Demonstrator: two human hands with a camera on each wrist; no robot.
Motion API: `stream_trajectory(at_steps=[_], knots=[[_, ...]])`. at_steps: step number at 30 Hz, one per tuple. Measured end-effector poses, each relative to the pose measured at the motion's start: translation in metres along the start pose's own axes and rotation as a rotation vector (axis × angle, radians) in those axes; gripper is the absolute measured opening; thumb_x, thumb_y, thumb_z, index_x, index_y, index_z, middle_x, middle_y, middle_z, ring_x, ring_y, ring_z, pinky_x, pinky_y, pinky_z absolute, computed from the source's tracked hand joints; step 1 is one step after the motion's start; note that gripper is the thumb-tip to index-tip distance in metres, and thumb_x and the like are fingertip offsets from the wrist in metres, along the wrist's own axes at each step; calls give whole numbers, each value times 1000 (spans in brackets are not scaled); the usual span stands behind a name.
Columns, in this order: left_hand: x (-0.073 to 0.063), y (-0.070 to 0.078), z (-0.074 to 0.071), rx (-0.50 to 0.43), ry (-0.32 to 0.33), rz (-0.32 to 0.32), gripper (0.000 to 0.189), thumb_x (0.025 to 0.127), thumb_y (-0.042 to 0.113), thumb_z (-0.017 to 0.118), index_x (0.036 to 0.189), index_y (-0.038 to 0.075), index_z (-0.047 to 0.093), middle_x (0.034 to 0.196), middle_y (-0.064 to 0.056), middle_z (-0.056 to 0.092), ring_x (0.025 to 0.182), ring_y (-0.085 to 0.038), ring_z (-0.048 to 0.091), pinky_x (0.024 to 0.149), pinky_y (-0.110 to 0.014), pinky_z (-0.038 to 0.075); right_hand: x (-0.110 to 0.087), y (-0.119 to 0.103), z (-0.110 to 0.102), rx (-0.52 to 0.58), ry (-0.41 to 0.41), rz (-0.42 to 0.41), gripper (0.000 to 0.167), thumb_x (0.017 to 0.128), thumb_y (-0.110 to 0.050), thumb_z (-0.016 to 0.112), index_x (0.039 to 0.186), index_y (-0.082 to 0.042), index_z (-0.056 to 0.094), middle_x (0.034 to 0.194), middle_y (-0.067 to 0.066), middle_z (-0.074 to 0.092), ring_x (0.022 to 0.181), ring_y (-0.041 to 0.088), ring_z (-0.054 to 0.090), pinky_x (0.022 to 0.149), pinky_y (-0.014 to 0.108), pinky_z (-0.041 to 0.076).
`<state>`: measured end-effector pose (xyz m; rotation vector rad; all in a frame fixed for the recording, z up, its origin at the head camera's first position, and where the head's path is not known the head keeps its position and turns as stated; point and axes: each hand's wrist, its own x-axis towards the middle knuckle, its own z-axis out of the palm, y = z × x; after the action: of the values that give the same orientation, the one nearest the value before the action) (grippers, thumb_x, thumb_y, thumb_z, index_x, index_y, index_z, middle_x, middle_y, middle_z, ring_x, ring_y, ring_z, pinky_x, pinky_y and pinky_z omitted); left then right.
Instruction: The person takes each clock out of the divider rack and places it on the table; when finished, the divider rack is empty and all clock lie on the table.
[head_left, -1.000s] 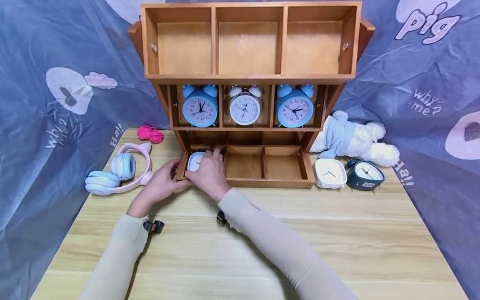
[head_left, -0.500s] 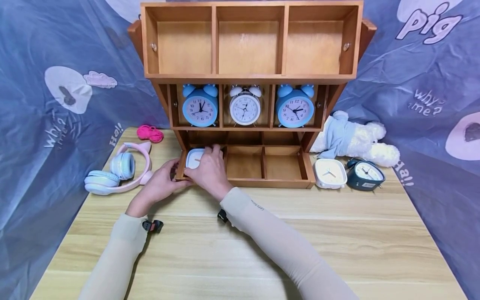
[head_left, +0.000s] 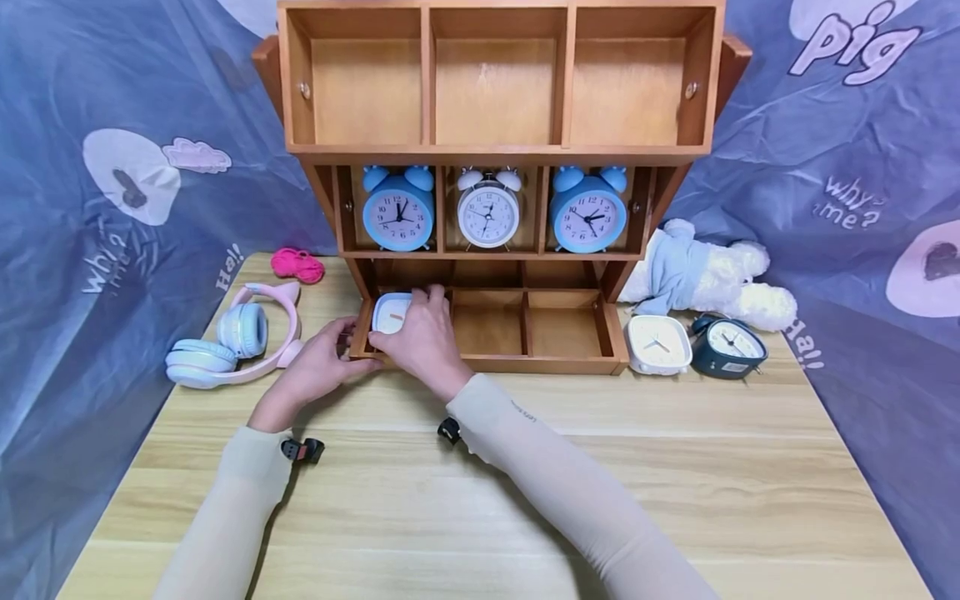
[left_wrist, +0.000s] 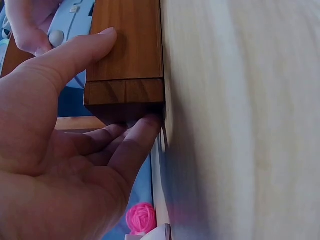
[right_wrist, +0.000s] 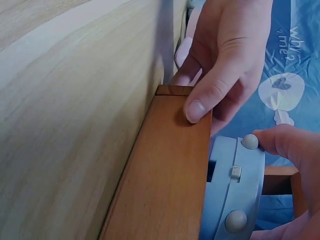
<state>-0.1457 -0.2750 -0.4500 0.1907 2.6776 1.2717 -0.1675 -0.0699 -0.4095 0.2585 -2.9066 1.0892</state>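
Observation:
My right hand (head_left: pixel 426 343) holds a light blue square alarm clock (head_left: pixel 391 313) with a white face at the lower left compartment of a wooden shelf (head_left: pixel 540 365). In the right wrist view, the thumb presses by a round foot on the underside of the clock (right_wrist: pixel 227 172), which stands partly proud of the front board. My left hand (head_left: pixel 321 367) grips the shelf's lower left corner. In the left wrist view, its thumb lies on the front board (left_wrist: pixel 132 50) and the other fingers reach round the end. The right hand's fingertips are partly hidden behind the clock.
Two blue twin-bell clocks (head_left: pixel 399 218) (head_left: pixel 589 220) flank a white one (head_left: pixel 488 217) in the middle row. Right of the shelf stand a white square clock (head_left: pixel 659 344) and a dark green clock (head_left: pixel 729 347), before a plush toy (head_left: pixel 708 271). Headphones (head_left: pixel 243 333) and pink yarn (head_left: pixel 297 265) lie left.
The blue square clock has risen slightly in its compartment, and more of its face shows. My right hand has moved slightly with it; my left hand keeps its grip on the corner.

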Motion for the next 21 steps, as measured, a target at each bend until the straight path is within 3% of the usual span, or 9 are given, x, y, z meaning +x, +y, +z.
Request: stream_trajectory(at_steps=[6, 13, 21], knots=[[0, 0, -6, -54, -30, -10, 85, 101, 26, 87, 168, -1, 42, 154, -29, 63, 142, -47, 64, 114, -54, 55, -1, 1, -7, 19, 12, -7, 90, 84, -44, 97, 147, 7, 58, 150, 23, 51, 133, 35, 60, 111, 42, 61], [0, -5, -12, -94, -37, -31, 83, 99, 26, 88, 165, -1, 46, 152, -28, 65, 138, -42, 65, 97, -22, 55, -6, -1, -14, 46, 19, -21, 97, 84, -42, 98, 154, 8, 54, 154, 24, 49, 137, 36, 59, 113, 43, 60], [0, -9, -13, -93, -30, -38, 78, 98, 23, 89, 161, -1, 51, 142, -26, 71, 130, -38, 69, 95, -16, 51, -13, -3, -21, 60, -20, -22, 102, 85, -42, 97, 161, 7, 49, 159, 22, 48, 138, 34, 58, 116, 42, 58]])
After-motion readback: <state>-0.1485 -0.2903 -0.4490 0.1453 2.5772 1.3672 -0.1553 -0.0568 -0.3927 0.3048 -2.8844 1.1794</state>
